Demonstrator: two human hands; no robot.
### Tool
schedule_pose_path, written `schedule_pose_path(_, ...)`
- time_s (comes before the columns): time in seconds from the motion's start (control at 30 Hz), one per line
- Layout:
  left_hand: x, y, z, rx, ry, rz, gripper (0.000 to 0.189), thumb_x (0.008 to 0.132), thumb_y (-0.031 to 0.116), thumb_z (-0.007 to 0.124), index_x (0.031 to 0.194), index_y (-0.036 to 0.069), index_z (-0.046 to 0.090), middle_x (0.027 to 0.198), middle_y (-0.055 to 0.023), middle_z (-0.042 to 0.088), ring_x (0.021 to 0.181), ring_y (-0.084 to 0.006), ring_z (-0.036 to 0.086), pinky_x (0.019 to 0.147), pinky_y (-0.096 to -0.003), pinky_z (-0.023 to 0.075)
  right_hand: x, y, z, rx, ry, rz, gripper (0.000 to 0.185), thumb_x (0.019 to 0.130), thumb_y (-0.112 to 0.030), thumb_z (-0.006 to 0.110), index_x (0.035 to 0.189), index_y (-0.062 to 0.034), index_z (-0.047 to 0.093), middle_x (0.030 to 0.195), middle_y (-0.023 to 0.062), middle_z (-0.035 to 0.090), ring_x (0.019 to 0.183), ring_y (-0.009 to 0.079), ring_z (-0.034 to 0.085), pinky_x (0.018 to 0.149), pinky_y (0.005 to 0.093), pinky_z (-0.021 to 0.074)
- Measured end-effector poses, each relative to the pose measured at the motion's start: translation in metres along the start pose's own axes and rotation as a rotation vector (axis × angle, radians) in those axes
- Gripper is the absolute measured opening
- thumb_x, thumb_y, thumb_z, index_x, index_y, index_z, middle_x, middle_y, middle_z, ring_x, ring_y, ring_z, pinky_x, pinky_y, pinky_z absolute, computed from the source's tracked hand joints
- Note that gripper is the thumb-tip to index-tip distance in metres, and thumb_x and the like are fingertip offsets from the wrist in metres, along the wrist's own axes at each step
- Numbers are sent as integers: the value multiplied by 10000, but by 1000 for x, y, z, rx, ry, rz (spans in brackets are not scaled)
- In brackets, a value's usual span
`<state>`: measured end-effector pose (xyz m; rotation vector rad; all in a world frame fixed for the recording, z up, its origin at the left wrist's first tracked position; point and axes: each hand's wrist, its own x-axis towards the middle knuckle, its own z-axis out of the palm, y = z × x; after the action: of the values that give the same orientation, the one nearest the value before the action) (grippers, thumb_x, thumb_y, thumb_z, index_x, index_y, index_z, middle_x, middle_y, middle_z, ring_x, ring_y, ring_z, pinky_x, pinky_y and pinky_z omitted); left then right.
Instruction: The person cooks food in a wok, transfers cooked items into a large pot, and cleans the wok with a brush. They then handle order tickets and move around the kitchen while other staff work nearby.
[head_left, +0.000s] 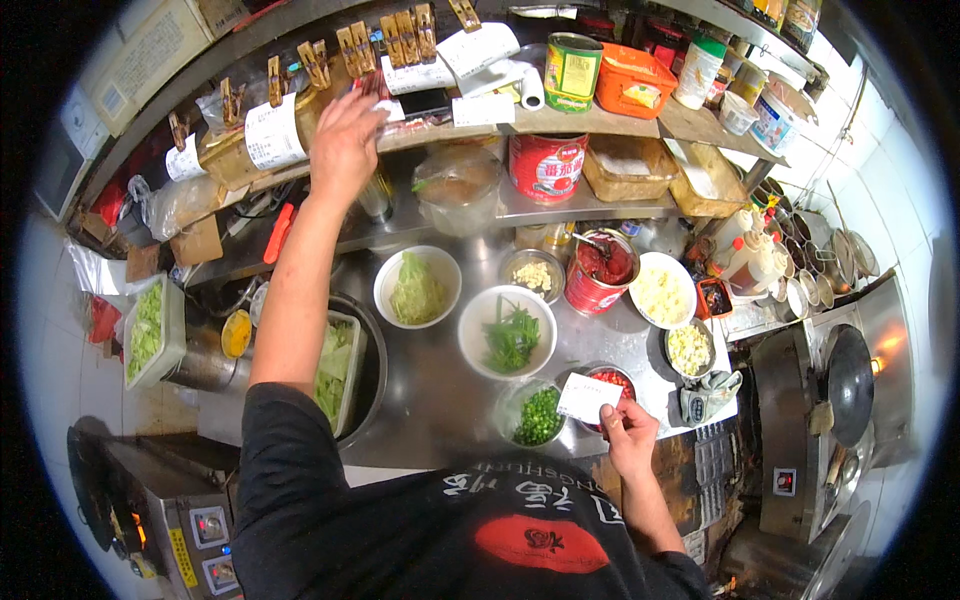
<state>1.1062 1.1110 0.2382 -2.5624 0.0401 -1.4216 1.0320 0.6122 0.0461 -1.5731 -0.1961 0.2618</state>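
My right hand (628, 431) pinches a small white paper slip (590, 397) between thumb and fingers, over a bowl of chopped red chillies (616, 380). My left hand (346, 142) reaches up to the upper shelf, slightly blurred, beside small packets and a dark flat device (424, 103); whether it grips anything is hard to see. Wooden clothes pegs (407, 36) line the shelf edge, and printed slips (274, 133) hang from some. A bowl of chopped green chillies (538, 416) stands left of the slip, with a white bowl of green shreds (511, 334) behind it.
On the steel counter (439, 397) stand a bowl of shredded lettuce (417, 289), an open can of red sauce (600, 274) with a spoon, and bowls of chopped garlic (532, 276). Lettuce tubs (155, 330) are at left. A wok (851, 386) sits on the right stove, near flames.
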Motion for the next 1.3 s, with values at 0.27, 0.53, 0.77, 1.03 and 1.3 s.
schedule_pose_path(0.27, -35, 0, -8, -175, -42, -233, 222, 838, 2, 619, 1016, 99, 710, 1105, -98, 642, 1087, -301, 578, 918, -386, 466, -1, 3, 0, 8, 5, 71, 121, 896, -113, 677, 912, 7, 676, 713, -75, 538, 647, 17, 431, 564, 190, 352)
schedule_pose_path(0.53, -56, 14, -3, -179, 159, -266, 274, 738, -55, 629, 941, 101, 727, 1033, -114, 616, 1056, -308, 585, 896, -386, 484, 6, -3, 12, 4, -33, 4, 133, 902, -120, 671, 899, 12, 661, 688, -73, 540, 599, 16, 436, 527, 190, 342)
schedule_pose_path(0.77, -54, 20, -7, -188, 191, -282, 246, 721, -15, 680, 914, 126, 737, 1026, -95, 608, 1033, -301, 571, 861, -391, 484, 7, -5, 14, 14, -38, 8, 134, 901, -113, 670, 934, 16, 672, 682, -68, 545, 586, 18, 441, 517, 188, 340)
schedule_pose_path(1.03, -23, 25, -49, -431, 40, -369, 205, 815, 56, 662, 984, 139, 741, 744, -58, 646, 699, -186, 618, 658, -292, 487, 8, 2, 14, 14, -3, -14, 116, 902, -100, 664, 930, 12, 679, 684, -59, 557, 584, 21, 445, 521, 192, 349)
schedule_pose_path(1.3, -4, -2, -48, -950, -391, -608, 128, 837, 63, 603, 953, 10, 601, 855, -10, 622, 805, -110, 568, 740, -254, 461, 8, 10, 10, 15, -22, -19, 105, 901, -91, 665, 906, 14, 673, 699, -71, 533, 635, 16, 424, 563, 183, 343)
